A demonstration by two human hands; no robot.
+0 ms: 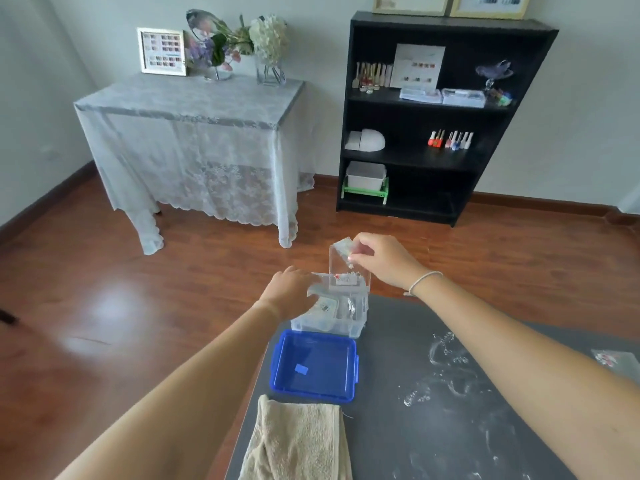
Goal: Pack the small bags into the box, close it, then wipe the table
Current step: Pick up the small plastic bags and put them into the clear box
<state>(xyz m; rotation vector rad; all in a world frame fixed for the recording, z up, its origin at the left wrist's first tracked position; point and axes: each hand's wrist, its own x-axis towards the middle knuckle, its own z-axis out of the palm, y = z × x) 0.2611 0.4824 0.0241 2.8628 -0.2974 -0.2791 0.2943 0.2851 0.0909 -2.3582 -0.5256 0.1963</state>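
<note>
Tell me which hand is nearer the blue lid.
Left. The left hand rests on the clear box just beyond the blue lid; the right hand is higher, farther back.

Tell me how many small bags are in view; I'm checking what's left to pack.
3 that I can make out: one pinched in the right hand above the box, one already inside it, one on the table's right edge. More may be hidden inside the box.

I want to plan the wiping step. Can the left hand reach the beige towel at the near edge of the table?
Probably yes. The towel lies uncovered just under the left forearm, nearer than the blue lid. But the left hand is now at the clear box and must let go first.
</note>
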